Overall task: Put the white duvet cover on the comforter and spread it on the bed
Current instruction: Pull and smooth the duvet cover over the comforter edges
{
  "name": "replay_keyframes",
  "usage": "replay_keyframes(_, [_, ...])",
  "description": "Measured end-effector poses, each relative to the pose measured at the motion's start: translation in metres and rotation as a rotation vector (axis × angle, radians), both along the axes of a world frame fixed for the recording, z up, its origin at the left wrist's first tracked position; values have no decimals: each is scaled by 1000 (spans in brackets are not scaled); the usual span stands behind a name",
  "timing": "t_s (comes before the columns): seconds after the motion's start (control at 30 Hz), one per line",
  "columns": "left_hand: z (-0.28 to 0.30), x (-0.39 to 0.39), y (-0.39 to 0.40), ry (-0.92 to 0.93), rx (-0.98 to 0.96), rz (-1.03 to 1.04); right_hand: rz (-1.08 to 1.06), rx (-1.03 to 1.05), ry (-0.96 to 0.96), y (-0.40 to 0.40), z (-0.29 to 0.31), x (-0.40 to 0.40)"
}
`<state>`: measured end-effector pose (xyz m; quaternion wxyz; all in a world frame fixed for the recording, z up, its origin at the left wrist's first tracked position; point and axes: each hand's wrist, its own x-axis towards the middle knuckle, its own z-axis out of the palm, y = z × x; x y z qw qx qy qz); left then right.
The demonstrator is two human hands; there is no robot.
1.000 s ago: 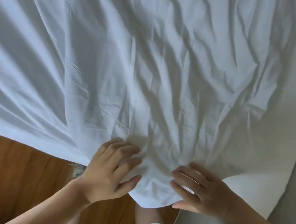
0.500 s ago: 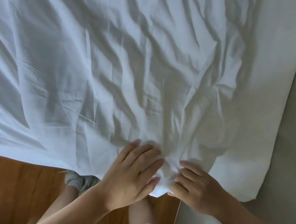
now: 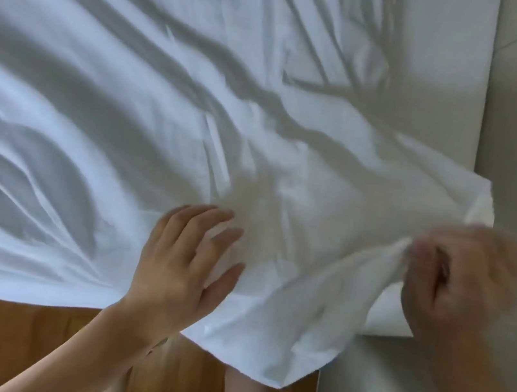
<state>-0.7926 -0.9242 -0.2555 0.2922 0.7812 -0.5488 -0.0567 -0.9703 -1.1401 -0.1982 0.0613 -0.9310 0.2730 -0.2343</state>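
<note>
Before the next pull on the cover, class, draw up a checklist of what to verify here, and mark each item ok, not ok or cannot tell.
1. Left hand lies flat on the duvet cover, pinning it: ok.
2. Right hand pinches a bunched fold of the fabric: ok, though blurred.
3. Cover lies smooth: not ok, deep creases run across it.
4. Cover's near corner is on the bed: not ok, it hangs over the wooden floor.
5. Comforter sits fully inside: cannot tell.
</note>
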Motion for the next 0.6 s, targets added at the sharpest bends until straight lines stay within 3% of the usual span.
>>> replay_keyframes(0.07, [-6,-2,7,-22,152,-12,18,150,238,-3,-13,17])
replay_keyframes(0.13, [-21,-5,10,-51,453,-11,244,247,393,13,-21,19])
replay_keyframes(0.2, [-38,-3,6,-97,599,-53,454,233,560,41,-29,19])
replay_keyframes(0.3, [-37,13,-16,-47,571,-128,466,170,822,55,-50,31])
replay_keyframes(0.37, [-20,18,-22,53,474,-147,487,257,865,38,-38,35])
replay_keyframes(0.5, [46,1,-7,754,70,-113,619,272,562,25,39,35])
replay_keyframes(0.53, [49,-8,-1,802,18,-136,616,228,555,25,44,23])
replay_keyframes(0.6, [25,-22,4,610,139,-189,472,207,728,25,32,17])
